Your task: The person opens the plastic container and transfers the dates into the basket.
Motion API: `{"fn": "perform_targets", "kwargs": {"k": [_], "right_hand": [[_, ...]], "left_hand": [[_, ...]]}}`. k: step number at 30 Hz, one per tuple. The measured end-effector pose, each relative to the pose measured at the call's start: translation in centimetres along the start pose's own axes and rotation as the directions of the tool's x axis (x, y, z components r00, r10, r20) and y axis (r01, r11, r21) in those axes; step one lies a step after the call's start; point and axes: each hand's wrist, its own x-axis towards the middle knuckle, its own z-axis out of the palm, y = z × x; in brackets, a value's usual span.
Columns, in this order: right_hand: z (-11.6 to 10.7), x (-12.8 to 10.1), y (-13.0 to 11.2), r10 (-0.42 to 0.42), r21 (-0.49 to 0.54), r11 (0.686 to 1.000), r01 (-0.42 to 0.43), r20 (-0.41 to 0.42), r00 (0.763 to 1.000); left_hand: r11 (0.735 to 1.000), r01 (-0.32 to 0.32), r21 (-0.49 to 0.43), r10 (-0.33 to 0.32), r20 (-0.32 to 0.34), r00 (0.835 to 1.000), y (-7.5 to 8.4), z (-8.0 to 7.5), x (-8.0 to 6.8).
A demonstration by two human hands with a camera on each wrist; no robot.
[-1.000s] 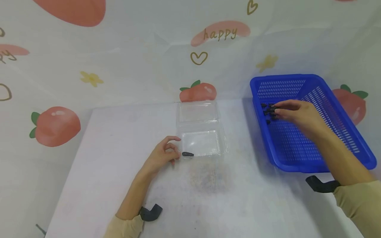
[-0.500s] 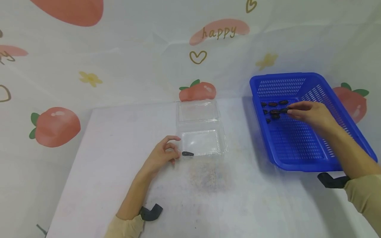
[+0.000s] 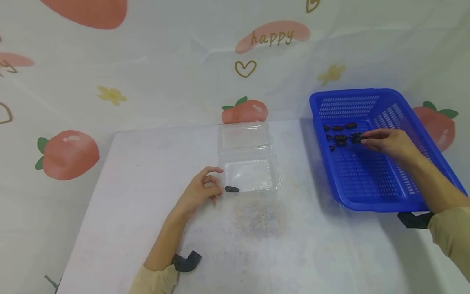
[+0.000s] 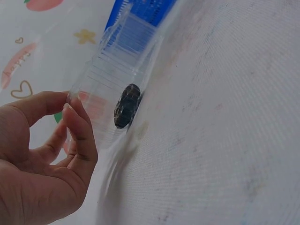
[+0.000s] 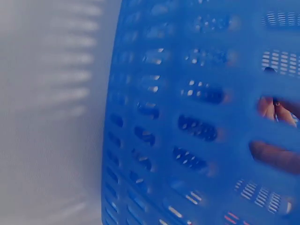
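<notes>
A clear plastic container (image 3: 251,175) stands open at the table's middle, with one dark oval piece (image 3: 231,189) in its front left corner. My left hand (image 3: 205,185) lies beside that corner, curled finger and thumb pinching the rim. The left wrist view shows the fingertips (image 4: 70,105) at the container's edge (image 4: 101,79), next to the dark piece (image 4: 127,105). My right hand (image 3: 363,140) reaches into the blue basket (image 3: 389,192) and pinches a dark piece (image 3: 355,139) at its fingertips. Several more dark pieces (image 3: 339,138) lie at the basket's far left.
The container's hinged lid (image 3: 244,136) lies open behind it. The white table (image 3: 147,163) ends at a strawberry-printed backdrop (image 3: 69,153). In the blurred right wrist view, the basket's perforated wall (image 5: 187,126) fills the frame, with fingers (image 5: 276,157) showing through its slots.
My right hand has drawn back to the right from the cluster of dark pieces, with one piece at its fingertips. The left hand has stayed put.
</notes>
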Motion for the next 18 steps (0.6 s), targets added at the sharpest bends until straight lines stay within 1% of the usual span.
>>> {"fn": "perform_targets", "kwargs": {"k": [6,13,18], "right_hand": [[-0.4,0.6,0.9,-0.008,-0.053,0.999,0.007,-0.016,1.0],[-0.4,1.2,2.2,-0.006,-0.116,0.993,0.01,0.032,0.999],[-0.1,1.4,2.6,-0.012,-0.164,0.986,0.012,0.002,1.0]], "left_hand": [[1.0,0.001,-0.006,-0.001,0.004,1.0,-0.1,0.0,0.1],[1.0,0.002,0.002,-0.003,0.006,1.0,0.0,0.0,0.1],[1.0,0.006,0.008,-0.006,-0.001,1.0,0.0,0.0,0.1]]}}
